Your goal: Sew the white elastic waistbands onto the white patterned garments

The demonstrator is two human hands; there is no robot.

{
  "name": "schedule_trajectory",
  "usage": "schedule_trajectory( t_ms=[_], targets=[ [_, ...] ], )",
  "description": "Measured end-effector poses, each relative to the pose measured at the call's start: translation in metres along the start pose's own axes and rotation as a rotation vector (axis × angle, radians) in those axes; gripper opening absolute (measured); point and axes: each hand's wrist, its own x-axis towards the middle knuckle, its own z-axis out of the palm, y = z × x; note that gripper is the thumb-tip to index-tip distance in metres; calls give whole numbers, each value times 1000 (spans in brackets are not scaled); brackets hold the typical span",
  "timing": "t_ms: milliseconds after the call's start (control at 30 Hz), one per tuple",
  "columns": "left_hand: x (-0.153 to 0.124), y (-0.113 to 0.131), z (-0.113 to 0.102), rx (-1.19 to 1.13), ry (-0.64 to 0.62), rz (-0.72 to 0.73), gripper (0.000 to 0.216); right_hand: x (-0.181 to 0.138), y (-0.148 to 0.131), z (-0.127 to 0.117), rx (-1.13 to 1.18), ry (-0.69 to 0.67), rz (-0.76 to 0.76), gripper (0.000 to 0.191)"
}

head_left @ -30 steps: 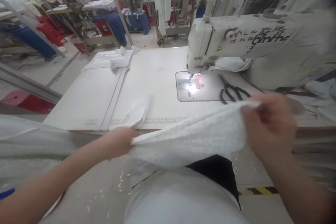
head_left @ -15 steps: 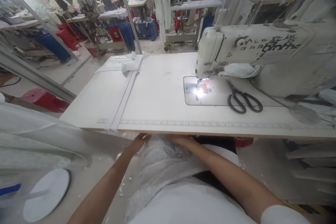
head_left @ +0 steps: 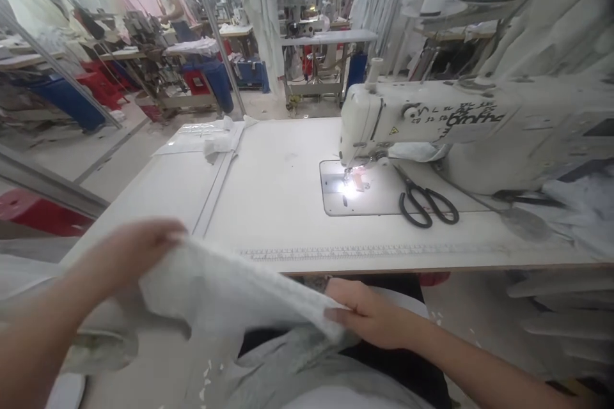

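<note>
Here, cloth [head_left: 230,287] stretches between both hands [head_left: 371,316].

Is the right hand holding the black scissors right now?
No, the black scissors lie on the white table by the sewing machine, while the right hand grips the pale cloth.

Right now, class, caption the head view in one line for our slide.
Left hand and right hand hold pale cloth between them by a white table with scissors and sewing machine.

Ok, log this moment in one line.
left grip: pale cloth | right grip: same cloth | cloth: spans between | scissors: by sewing machine
</note>
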Motion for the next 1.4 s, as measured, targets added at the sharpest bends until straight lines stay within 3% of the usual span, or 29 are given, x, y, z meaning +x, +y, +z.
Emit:
schedule_trajectory(
  t_ms=[33,100,167,233,300,367,500,567,633,800,867,967,1100,1267,1400],
  targets=[
    [15,14,-3,48,28,5,28,6,-7,3,96,42,-37,24],
    [44,54,11,-58,234,88,36,17,-12,16,367,83,-58,18],
    [63,97,46,-182,134,321,47,20,0,33,567,91,-19,29],
    [70,125,88,-193,65,436,54,9,26,49,572,149,103,38],
    [65,134,119,-204,16,493,56,-13,58,59,461,260,272,33],
    [46,127,132,-224,-39,565,48,-37,87,63,379,325,381,14],
    [-14,109,117,-190,-352,770,40,-53,115,50,239,463,435,7],
    [-40,109,107,-145,-463,800,44,-40,115,39,254,560,356,26],
    [-52,113,102,-123,-491,777,46,-18,110,31,338,580,250,46],
    [-29,137,114,-68,-413,716,45,13,86,34,525,424,158,34],
    [-18,150,121,-58,-417,753,44,7,76,37,550,441,153,31],
    [-18,167,129,-95,-522,817,49,-13,70,33,522,563,137,27],
    [-20,180,135,-171,-529,771,52,-34,81,32,397,600,203,16],
    [17,190,142,-188,-455,711,51,-32,99,35,272,620,294,15],
    [31,199,143,-182,-461,728,50,-36,104,18,108,637,294,15]
  ],
)
